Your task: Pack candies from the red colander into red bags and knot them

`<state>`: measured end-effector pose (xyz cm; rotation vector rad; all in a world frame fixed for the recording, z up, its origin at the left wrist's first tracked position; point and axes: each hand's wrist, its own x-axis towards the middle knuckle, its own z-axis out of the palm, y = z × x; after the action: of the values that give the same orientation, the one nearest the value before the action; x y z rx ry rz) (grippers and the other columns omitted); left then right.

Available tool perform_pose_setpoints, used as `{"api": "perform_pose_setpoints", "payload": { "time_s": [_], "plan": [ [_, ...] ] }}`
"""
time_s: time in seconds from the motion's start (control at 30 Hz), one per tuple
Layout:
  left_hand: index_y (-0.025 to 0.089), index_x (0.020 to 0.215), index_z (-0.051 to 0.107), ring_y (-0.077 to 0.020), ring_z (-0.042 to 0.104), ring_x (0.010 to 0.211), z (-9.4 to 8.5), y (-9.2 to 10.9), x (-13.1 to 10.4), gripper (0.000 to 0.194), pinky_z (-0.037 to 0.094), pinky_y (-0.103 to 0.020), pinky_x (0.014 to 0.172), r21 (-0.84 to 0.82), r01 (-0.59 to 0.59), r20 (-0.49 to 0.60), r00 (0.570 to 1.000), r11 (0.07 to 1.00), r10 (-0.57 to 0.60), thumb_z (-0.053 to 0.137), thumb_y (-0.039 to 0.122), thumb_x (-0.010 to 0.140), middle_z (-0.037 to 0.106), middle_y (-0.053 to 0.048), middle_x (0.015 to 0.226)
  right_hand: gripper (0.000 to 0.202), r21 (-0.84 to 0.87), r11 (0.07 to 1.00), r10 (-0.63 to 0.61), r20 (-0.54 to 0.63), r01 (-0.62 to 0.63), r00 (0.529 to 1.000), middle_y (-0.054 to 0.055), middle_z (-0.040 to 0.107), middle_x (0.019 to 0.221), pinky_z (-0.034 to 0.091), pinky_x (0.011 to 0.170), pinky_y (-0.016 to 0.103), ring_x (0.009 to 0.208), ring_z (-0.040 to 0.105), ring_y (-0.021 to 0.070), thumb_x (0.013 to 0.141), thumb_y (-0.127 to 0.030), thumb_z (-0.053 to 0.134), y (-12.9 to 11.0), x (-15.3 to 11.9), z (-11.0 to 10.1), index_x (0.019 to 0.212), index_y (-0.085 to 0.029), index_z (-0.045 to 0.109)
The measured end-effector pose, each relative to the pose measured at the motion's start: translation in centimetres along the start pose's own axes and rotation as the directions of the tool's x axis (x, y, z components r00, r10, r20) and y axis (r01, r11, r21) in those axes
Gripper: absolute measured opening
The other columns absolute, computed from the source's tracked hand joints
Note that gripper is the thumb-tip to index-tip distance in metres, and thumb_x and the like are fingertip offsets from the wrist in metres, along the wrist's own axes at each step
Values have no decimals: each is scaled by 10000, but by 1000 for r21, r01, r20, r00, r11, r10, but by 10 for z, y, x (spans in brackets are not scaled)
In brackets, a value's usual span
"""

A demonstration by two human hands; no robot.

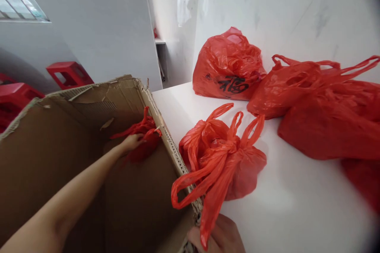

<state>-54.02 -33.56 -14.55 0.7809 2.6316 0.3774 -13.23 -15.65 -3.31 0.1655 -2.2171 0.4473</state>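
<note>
Deep in the cardboard box (130,86), my left hand (133,143) is closed on a red plastic bag (147,148) that lies against the box's right wall; shadow hides part of the fingers. At the bottom of the view my right hand (221,235) grips the torn near rim of the box, thumb at the inside and fingers outside. A knotted red plastic bag (246,168) stands on the white table just beyond this hand, its loose handles drooping over the rim and partly across the fingers. Behind its knot is another tied red bag (190,142).
On the white table (282,197), a large red bag with black lettering (228,67) leans near the tiled wall. More red bags (332,114) lie to the right. Red plastic stools (69,74) stand left, behind the box.
</note>
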Motion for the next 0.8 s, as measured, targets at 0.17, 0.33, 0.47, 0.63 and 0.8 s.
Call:
{"api": "perform_pose_setpoints", "payload": {
  "time_s": [0.17, 0.33, 0.47, 0.63, 0.8],
  "plan": [
    [155, 1184, 580, -226, 619, 1001, -20, 1, 28, 332, 531, -427, 839, -27, 98, -47, 994, 995, -99, 588, 328, 900, 607, -93, 1179, 156, -7, 1000, 26, -100, -27, 995, -37, 451, 486, 278, 493, 257, 432, 415, 122, 702, -78, 391, 0, -1, 5, 648, -214, 446],
    [164, 1219, 561, -232, 610, 1028, -4, 11, 29, 351, 527, -438, 852, -139, 187, -245, 945, 973, -217, 583, 319, 904, 590, -101, 1215, 153, -4, 998, 64, -106, -64, 992, -32, 446, 481, 265, 486, 263, 418, 401, 122, 747, -119, 395, -3, -4, 14, 630, -213, 427],
    [156, 1196, 574, -228, 617, 1009, -18, 27, 14, 336, 531, -432, 842, -230, 147, -390, 892, 962, -229, 586, 318, 902, 602, -96, 1190, 169, 44, 999, 21, -130, -16, 991, -32, 430, 481, 212, 460, 269, 423, 371, 121, 776, -123, 381, 0, 1, 11, 638, -212, 422],
    [150, 1195, 567, -232, 611, 1013, -93, 93, -1, 346, 513, -449, 861, -318, 5, -657, 720, 948, -224, 563, 349, 912, 602, -99, 1182, 150, 65, 996, -58, -43, 61, 997, -31, 470, 516, 199, 436, 263, 441, 383, 118, 747, -93, 393, 5, 13, -1, 677, -209, 457],
    [208, 1053, 641, -170, 644, 864, -130, 216, -39, 278, 489, -303, 794, -186, -330, -682, 721, 926, 120, 547, 414, 891, 704, -33, 1000, 148, 118, 990, -73, -15, 74, 997, -29, 471, 534, 228, 418, 245, 455, 394, 115, 644, -88, 400, 4, 23, -10, 706, -203, 470]
  ]
}}
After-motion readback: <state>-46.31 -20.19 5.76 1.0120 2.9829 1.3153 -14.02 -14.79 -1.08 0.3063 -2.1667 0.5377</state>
